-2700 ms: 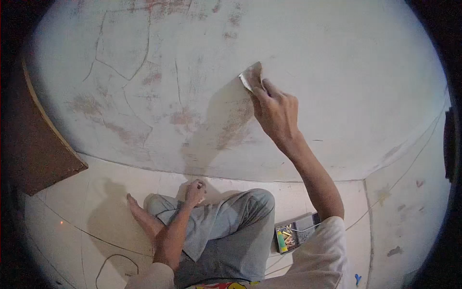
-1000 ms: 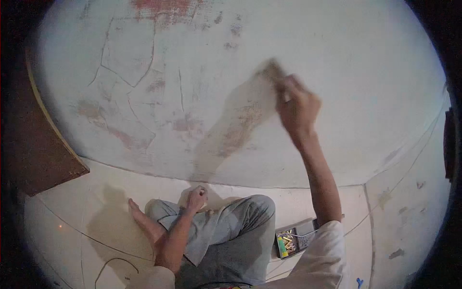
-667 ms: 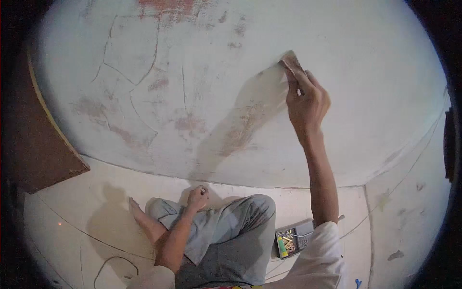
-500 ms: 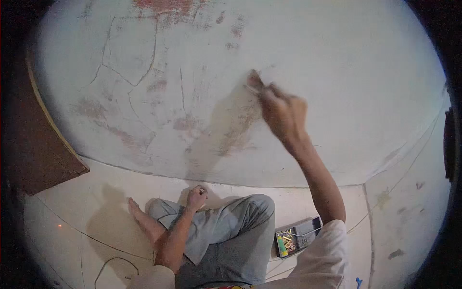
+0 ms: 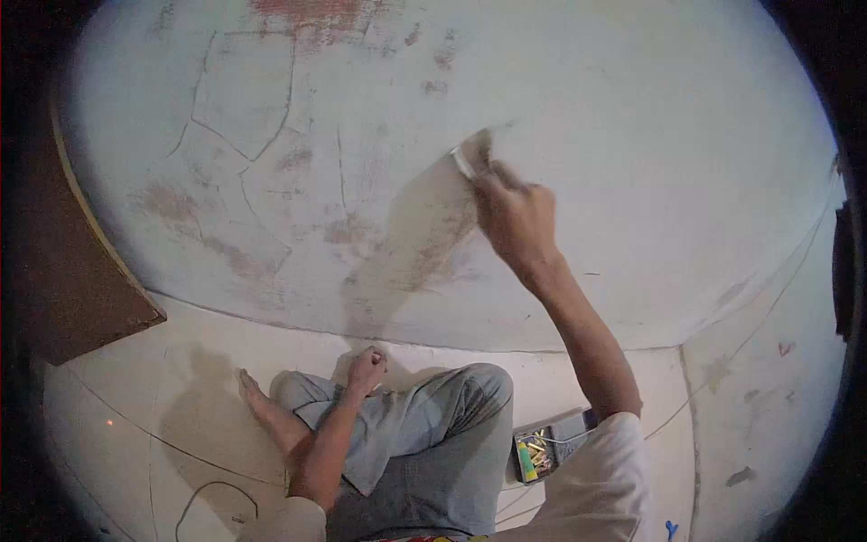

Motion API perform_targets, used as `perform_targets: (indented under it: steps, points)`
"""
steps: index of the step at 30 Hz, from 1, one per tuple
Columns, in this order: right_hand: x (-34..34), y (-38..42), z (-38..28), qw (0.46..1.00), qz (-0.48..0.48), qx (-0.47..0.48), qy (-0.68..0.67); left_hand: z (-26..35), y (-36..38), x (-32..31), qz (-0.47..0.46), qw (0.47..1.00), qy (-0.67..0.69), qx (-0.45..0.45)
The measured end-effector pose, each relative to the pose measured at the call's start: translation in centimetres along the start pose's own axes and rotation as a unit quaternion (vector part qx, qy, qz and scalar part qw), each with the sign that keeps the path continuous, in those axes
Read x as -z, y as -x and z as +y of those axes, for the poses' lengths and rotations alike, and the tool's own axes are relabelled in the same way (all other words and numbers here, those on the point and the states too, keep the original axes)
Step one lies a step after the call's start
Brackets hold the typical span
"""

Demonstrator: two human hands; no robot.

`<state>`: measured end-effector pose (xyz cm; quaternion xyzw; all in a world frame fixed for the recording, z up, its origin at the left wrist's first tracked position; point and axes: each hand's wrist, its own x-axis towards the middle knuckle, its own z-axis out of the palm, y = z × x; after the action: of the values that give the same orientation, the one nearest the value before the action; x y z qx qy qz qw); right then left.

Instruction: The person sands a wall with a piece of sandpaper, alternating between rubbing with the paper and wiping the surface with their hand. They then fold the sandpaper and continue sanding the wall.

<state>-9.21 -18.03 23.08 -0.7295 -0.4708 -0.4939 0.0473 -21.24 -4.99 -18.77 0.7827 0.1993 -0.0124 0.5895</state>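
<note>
My right hand (image 5: 517, 212) is raised against the worn white wall (image 5: 632, 135), fingers closed around a putty knife (image 5: 474, 154). The knife's wide blade points up and left, and a pale strip shows along its left edge. It appears to touch the wall, though slight blur makes contact hard to confirm. Dark scuffs and reddish-brown patches mark the surface left of the blade. Low down, my left hand (image 5: 368, 370) is closed near my bent leg, close to the wall's foot; what its fingers hold, if anything, is too small to make out.
Beside my right knee lies an open dark case (image 5: 553, 447) with several small brass-coloured pieces and a green-and-yellow item. A brown board (image 5: 99, 289) stands at the left. Thin cables (image 5: 217, 488) run over the pale floor. A small blue object (image 5: 671, 529) sits at bottom right.
My right hand has shifted slightly left, and the putty knife has turned so its blade tilts further left and shows more broadly. My left hand has barely moved.
</note>
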Motion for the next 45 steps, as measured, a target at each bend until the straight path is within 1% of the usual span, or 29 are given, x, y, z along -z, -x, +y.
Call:
perform_targets:
  steps: [2, 4, 6, 8, 9, 10, 12, 13, 14, 16, 17, 18, 20, 21, 22, 25, 28, 29, 32, 33, 34, 36, 37, 38, 40, 41, 42, 44, 45]
  points:
    - [0.9, -0.5, 1.0, 0.998, 0.035, 0.0, 0.046, -0.3, -0.3, 0.0, 0.008, 1.0, 0.005, -0.014]
    - [2.7, -1.9, 1.4, 0.976, 0.006, -0.216, -0.015, -0.6, -0.6, 0.2, 0.009, 1.0, 0.005, -0.013]
    - [1.7, -1.4, 0.9, 0.976, 0.045, -0.213, -0.02, -0.8, -0.4, -0.1, 0.006, 1.0, 0.007, -0.011]
    - [0.8, -0.7, -0.6, 0.998, 0.0, -0.046, 0.031, -0.4, -0.6, 0.3, -0.007, 1.0, 0.023, -0.005]
    - [0.8, -0.6, -0.9, 0.996, -0.063, -0.048, 0.028, -0.3, -0.5, 0.3, -0.006, 1.0, 0.02, -0.006]
    - [1.4, -1.0, -0.4, 0.997, -0.06, -0.048, 0.028, 0.5, -0.1, 0.4, 0.006, 1.0, 0.003, -0.001]
    - [3.5, -2.1, 1.3, 0.974, 0.026, -0.223, -0.037, 1.3, 0.5, 0.9, 0.017, 1.0, -0.01, 0.007]
    - [4.0, -2.9, 1.5, 0.964, 0.056, -0.251, -0.063, 1.6, 0.6, 1.0, 0.013, 1.0, -0.006, -0.004]
    - [3.3, -2.1, 1.4, 0.965, 0.051, -0.249, -0.062, 1.4, 0.8, 0.8, 0.009, 1.0, -0.001, -0.013]
    - [1.1, -0.6, -0.1, 0.999, 0.001, -0.032, -0.024, 0.7, -0.2, 0.5, 0.005, 1.0, 0.002, -0.014]
    - [1.1, -0.3, -1.3, 0.996, -0.083, -0.02, -0.009, 0.1, -0.3, 0.3, 0.001, 1.0, 0.006, -0.009]
    - [1.5, -0.5, -0.7, 0.996, -0.08, -0.022, -0.009, -0.5, -0.7, 0.2, 0.003, 1.0, 0.003, -0.01]
    - [2.7, -1.4, 0.8, 0.988, 0.02, -0.154, 0.003, 0.5, 0.3, 0.5, 0.017, 0.999, -0.007, -0.046]
    - [3.8, -2.5, 1.0, 0.959, 0.045, -0.269, -0.077, 0.4, 0.2, 0.6, 0.018, 0.999, -0.005, -0.044]
    - [2.9, -1.8, 1.0, 0.959, 0.041, -0.268, -0.078, -0.1, 0.0, 0.3, 0.01, 1.0, -0.012, -0.019]
    - [0.4, 0.5, -0.2, 1.0, 0.006, -0.002, 0.004, -0.4, -0.3, 0.0, 0.008, 1.0, -0.01, -0.01]
    - [2.6, -0.5, 1.6, 0.993, -0.006, -0.066, 0.096, -0.6, -0.3, 0.2, 0.019, 0.999, -0.004, -0.032]
    - [3.0, -1.1, 2.6, 0.987, 0.063, -0.149, 0.019, -0.3, -0.1, 0.2, 0.024, 0.999, -0.012, -0.043]
    - [1.4, 0.5, 1.1, 0.996, -0.001, -0.085, 0.04, -1.2, -0.7, 0.0, 0.012, 0.998, -0.02, -0.057]
    - [1.2, 0.8, 0.1, 0.997, -0.068, -0.032, 0.02, -1.4, -0.5, -0.2, 0.01, 0.998, -0.022, -0.059]
    - [1.0, 0.8, -0.1, 0.998, -0.063, 0.011, 0.017, -1.2, -0.3, -0.3, 0.008, 0.999, 0.003, -0.04]
    - [2.6, -0.1, 1.7, 0.99, -0.049, -0.105, 0.075, -1.1, -0.6, 0.2, 0.008, 0.999, 0.027, -0.022]
    - [3.6, -1.2, 1.8, 0.976, 0.011, -0.219, -0.002, -0.9, -0.4, 0.4, 0.006, 0.999, 0.005, -0.034]
    - [3.3, -1.5, 1.9, 0.976, 0.058, -0.209, -0.025, -0.6, 0.0, 0.3, 0.002, 0.999, -0.017, -0.045]
    - [1.1, 0.2, 1.1, 0.996, 0.01, -0.085, -0.023, 0.0, 0.1, 0.7, 0.002, 1.0, 0.01, -0.024]
    - [0.4, 0.7, 0.2, 0.997, -0.063, -0.038, -0.019, 0.1, 0.0, 0.6, 0.005, 0.999, 0.043, -0.003]
    - [0.3, 0.9, -0.1, 0.998, -0.056, 0.027, -0.002, 0.1, 0.1, 0.4, 0.005, 0.999, 0.039, -0.005]
    - [2.0, -0.5, 1.0, 0.996, -0.007, -0.04, 0.075, -0.2, 0.1, 0.5, -0.003, 0.998, 0.063, -0.031]
    - [2.3, -0.8, 2.4, 0.989, 0.035, -0.14, 0.023, 0.1, 0.2, 0.6, -0.002, 0.998, 0.064, -0.029]
